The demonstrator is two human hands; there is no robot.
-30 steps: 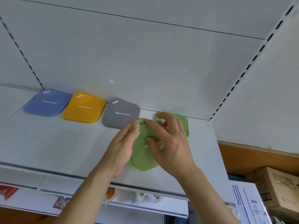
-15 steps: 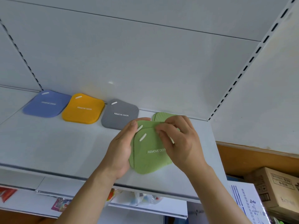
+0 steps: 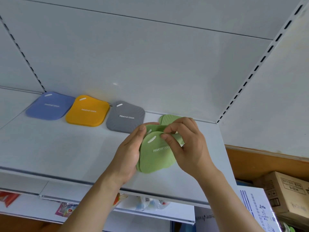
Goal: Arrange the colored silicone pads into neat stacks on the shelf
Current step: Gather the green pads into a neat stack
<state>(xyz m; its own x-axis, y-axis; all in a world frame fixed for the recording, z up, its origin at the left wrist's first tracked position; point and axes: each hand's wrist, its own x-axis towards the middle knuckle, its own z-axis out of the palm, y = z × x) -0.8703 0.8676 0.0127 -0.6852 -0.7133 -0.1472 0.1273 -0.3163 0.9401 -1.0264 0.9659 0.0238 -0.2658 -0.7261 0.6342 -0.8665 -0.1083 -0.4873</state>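
Blue (image 3: 50,106), yellow (image 3: 87,111) and grey (image 3: 125,117) pads lie in a row at the back of the white shelf (image 3: 58,148). Both hands hold a small bunch of green pads (image 3: 155,156) just above the shelf, tilted toward me. My left hand (image 3: 129,153) cups the bunch's left edge. My right hand (image 3: 185,144) pinches the top edge of the front pad. Another green pad (image 3: 168,118) lies flat behind my right hand, partly hidden.
The shelf's back panel (image 3: 150,64) rises right behind the pads, and a slotted upright (image 3: 250,76) marks the right corner. Cardboard boxes (image 3: 287,193) stand lower right. Packaged goods (image 3: 66,208) sit on the shelf below.
The green pads came up off the shelf and turned label-side toward me. My right hand shifted from pressing flat on them to pinching the top edge; my left hand still cups the left side.
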